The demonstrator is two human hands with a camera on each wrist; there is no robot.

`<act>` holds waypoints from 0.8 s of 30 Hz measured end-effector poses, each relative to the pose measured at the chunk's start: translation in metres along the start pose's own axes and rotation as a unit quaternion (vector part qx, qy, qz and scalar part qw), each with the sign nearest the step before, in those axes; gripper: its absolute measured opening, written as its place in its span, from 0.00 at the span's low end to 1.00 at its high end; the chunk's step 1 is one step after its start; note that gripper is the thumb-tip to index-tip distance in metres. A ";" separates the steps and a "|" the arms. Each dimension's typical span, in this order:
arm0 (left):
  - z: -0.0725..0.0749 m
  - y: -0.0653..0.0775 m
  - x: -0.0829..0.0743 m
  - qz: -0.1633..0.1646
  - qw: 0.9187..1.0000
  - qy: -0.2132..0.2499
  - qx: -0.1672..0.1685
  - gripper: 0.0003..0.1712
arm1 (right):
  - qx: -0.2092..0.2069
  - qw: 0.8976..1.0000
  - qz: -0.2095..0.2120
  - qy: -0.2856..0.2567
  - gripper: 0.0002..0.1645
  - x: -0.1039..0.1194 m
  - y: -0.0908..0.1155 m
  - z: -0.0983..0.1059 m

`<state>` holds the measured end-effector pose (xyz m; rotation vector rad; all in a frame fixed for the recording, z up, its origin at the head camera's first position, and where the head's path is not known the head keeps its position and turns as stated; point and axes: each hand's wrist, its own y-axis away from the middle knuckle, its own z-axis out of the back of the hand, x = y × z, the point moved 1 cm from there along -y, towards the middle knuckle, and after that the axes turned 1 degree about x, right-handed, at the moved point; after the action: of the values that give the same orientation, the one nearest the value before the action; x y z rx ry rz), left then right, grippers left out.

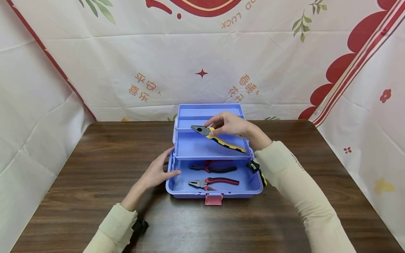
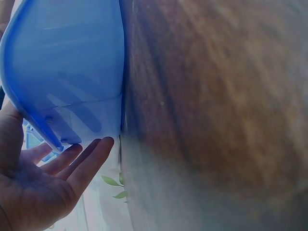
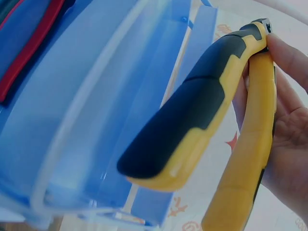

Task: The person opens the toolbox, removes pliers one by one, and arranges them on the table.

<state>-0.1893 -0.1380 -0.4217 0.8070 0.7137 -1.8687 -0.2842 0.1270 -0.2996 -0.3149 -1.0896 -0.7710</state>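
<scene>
Clearly, the left hand (image 1: 158,172) is loosely spread against the near left side of the blue toolbox (image 1: 234,193), thumb over the rim and fingers outside the wall; a light brace there should suit, as hard pressure might shift the box. Right of that thumb, two red-and-black pliers (image 1: 221,181) lie in the bottom compartment. Farther off and to the right, the right hand (image 1: 232,124) pinches the yellow-and-black pliers (image 1: 221,142) just behind their head, nose leftward, above the stepped trays (image 1: 196,149). Gripped there, the handles trail free, so keeping the wrist steady should stop them swinging. As for edges, the lower tray's front lip is what those handles could catch; the wooden table (image 1: 95,168) gives room left of the left hand and right of the right sleeve (image 1: 291,182).
</scene>
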 end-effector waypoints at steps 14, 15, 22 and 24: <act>-0.001 0.000 0.002 -0.009 1.000 -0.010 -0.006 0.49 | -0.053 0.997 0.002 0.053 0.19 -0.004 0.037 0.026; -0.001 0.000 0.002 -0.009 1.000 -0.010 -0.006 0.49 | -0.059 0.997 -0.001 0.054 0.20 -0.006 0.040 0.028; -0.001 0.000 0.002 -0.011 1.000 -0.009 -0.005 0.49 | -0.103 0.992 -0.031 0.065 0.22 -0.022 0.066 0.040; -0.002 -0.001 0.002 -0.011 1.000 -0.010 -0.005 0.49 | -0.112 0.991 -0.037 0.070 0.23 -0.028 0.073 0.043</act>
<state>-0.1902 -0.1378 -0.4243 0.7763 0.7230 -1.8891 -0.2696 0.2151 -0.2954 -0.4063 -0.8881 -0.9709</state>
